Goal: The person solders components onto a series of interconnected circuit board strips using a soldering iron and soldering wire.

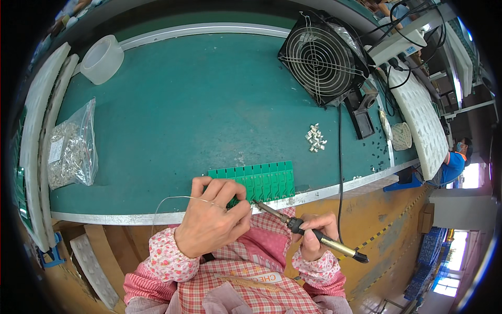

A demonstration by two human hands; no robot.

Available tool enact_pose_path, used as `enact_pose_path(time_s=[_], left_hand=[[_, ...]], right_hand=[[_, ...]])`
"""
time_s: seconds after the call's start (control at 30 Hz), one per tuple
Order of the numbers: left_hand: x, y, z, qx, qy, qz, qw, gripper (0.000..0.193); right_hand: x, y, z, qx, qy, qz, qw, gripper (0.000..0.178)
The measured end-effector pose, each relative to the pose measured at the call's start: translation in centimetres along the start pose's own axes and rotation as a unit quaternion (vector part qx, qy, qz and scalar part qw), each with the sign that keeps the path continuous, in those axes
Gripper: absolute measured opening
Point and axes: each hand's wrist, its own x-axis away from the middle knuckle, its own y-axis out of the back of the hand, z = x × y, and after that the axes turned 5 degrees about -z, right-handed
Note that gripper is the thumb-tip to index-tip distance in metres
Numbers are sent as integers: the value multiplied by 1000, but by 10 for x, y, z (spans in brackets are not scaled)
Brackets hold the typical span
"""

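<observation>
A green circuit board panel (269, 180), divided into several narrow strips, lies at the front edge of the bench. My right hand (318, 235) is closed round a soldering iron (327, 240), whose tip meets the panel's near edge at its middle. Over the panel's left part is my left hand (217, 214), fingers curled, with a thin solder wire (175, 198) running through it and trailing off to the left. The wire's end by the iron tip is hidden behind my fingers. A small pile of white connectors (315, 138) sits beyond the panel to the right.
A black fan (316, 60) with a wire guard stands at the back right, beside a black iron stand (361, 112). A black cord (340, 157) runs down the right side. On the left are a bag of small parts (73, 146), a tape roll (102, 59) and white foam trays (42, 136).
</observation>
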Motion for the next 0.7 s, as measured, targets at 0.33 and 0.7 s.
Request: enact_pose_path(time_s=[0.33, 0.7], left_hand=[[5, 8, 8, 77, 1, -13, 997, 15], [7, 9, 7, 72, 8, -4, 997, 19]], right_hand=[[7, 1, -1, 8, 26, -44, 999, 18], [3, -10, 1, -1, 15, -12, 1000, 23]])
